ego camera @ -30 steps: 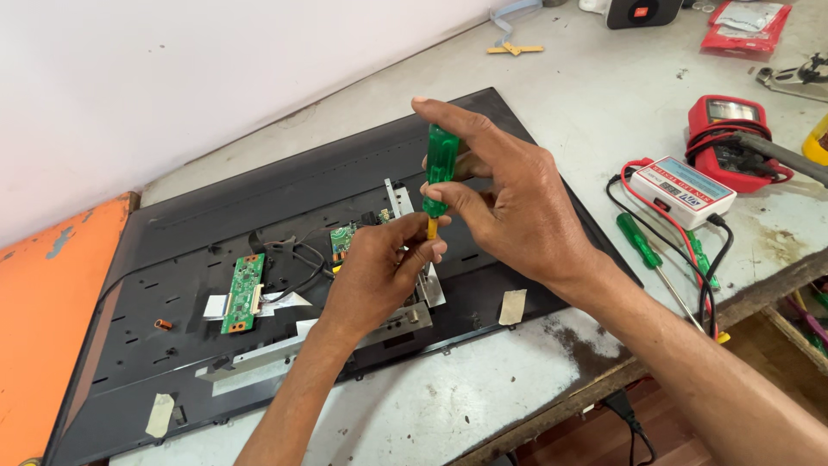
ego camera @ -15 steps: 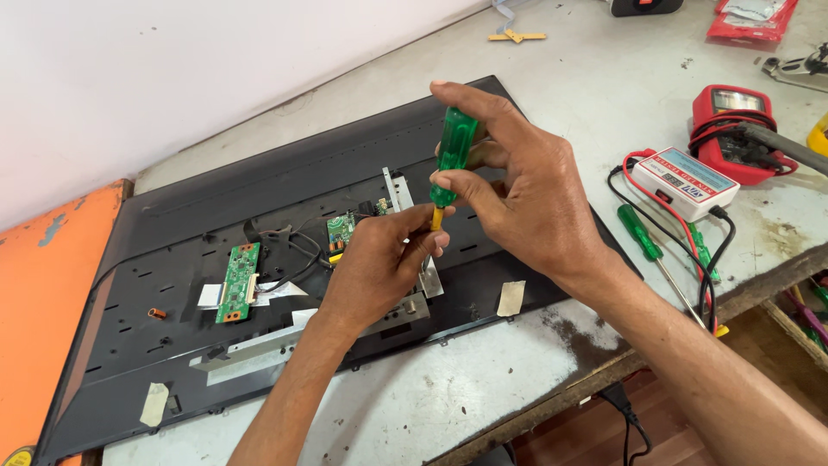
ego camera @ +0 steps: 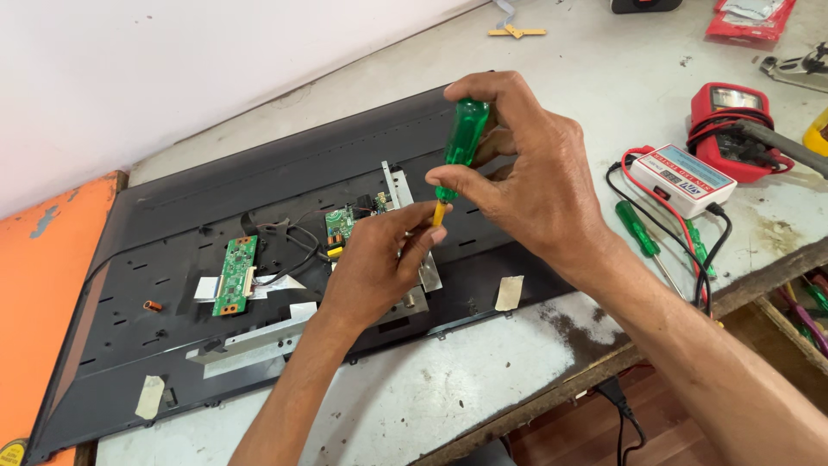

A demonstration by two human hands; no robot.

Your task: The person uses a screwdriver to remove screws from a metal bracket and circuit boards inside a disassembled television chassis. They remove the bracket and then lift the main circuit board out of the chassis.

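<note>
My right hand grips the green handle of a screwdriver, held nearly upright over the middle of a black flat panel back lying on the bench. My left hand pinches the screwdriver's yellow shaft near its tip, resting on a silver metal bracket. The tip itself is hidden by my fingers. Two green circuit boards sit on the panel: a long one at the left and a small one beside my left hand, joined by black wires.
A white tester box with red and black leads, a red multimeter and two green screwdrivers lie at the right. An orange surface borders the panel's left. The bench edge runs under my right forearm. A wall stands behind.
The view has shifted slightly. My right hand has turned a little on the green handle, while my left hand stays pinched on the shaft at the same spot on the panel.
</note>
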